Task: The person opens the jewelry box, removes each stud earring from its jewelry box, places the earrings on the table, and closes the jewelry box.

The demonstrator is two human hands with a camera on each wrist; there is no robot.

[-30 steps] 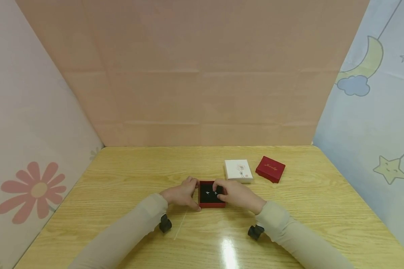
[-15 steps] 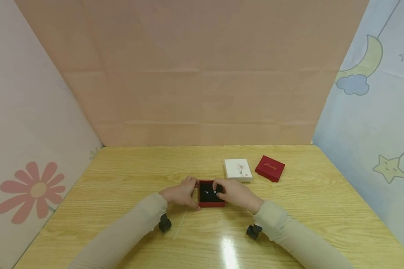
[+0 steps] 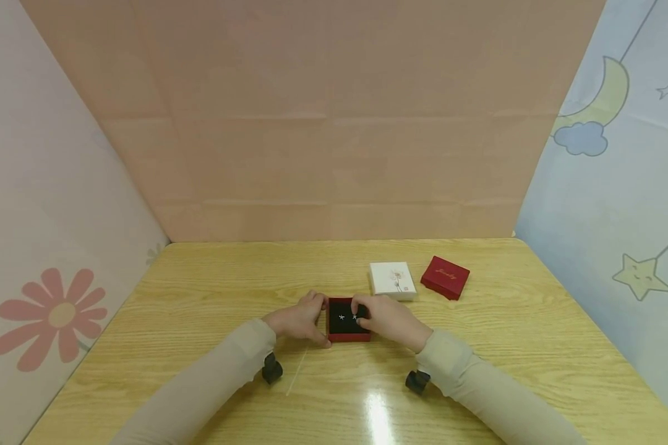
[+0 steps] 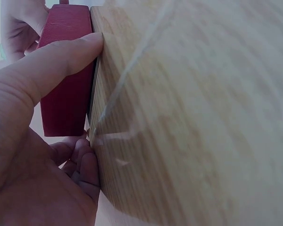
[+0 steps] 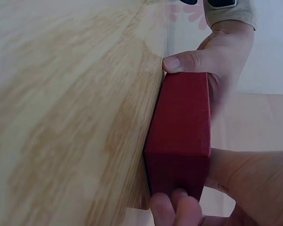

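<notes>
Red box (image 3: 349, 338), mouth up, near wall squared to person, long axis unclear, left hand (image 3: 303, 318) half-spread, gripping left side, right hand (image 3: 390, 318) curled over right star stud (image 3: 354, 317), pinch unclear.

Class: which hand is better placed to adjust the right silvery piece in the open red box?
Probably the right hand: its finger and thumb reach over the black insert, close beside that silvery piece. The left hand grips the opposite side of the red box.

Even light in the head view, white glare on the worktop (image 3: 228, 272) in front of the open box (image 3: 349, 338), wrist views dimmer, softly blurred.
</notes>
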